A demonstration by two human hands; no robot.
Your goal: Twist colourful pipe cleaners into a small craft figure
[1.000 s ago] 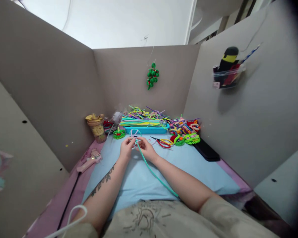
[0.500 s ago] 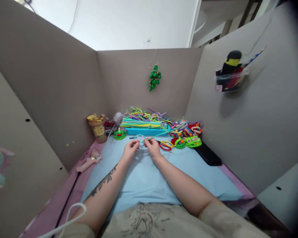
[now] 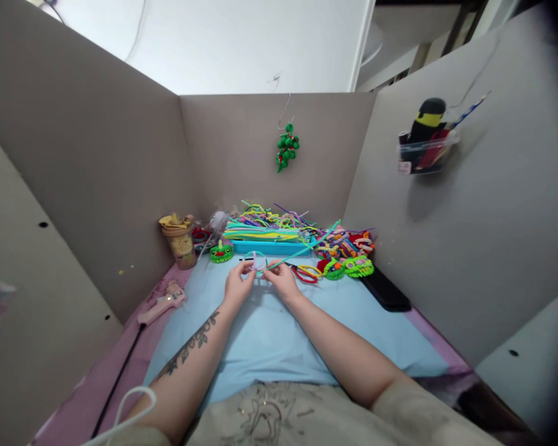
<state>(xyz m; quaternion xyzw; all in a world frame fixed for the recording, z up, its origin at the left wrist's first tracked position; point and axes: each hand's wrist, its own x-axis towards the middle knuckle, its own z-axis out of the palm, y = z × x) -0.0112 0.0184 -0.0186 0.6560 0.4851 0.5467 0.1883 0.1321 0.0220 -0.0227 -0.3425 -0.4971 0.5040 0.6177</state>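
Bending this neatly likely calls for a firm pinch at the small loop while the free end is drawn snug. The left hand pinches the loop of the teal pipe cleaner above the blue mat; the right hand pinches its strand, the tail pointing toward the scissors.

No words, numbers or brand marks can be read anywhere. A small label on the wall holder is too blurred to read.

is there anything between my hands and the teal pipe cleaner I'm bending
Nothing visible. The left hand and right hand both pinch the teal pipe cleaner directly at its loop; its free end points toward the blue tray.
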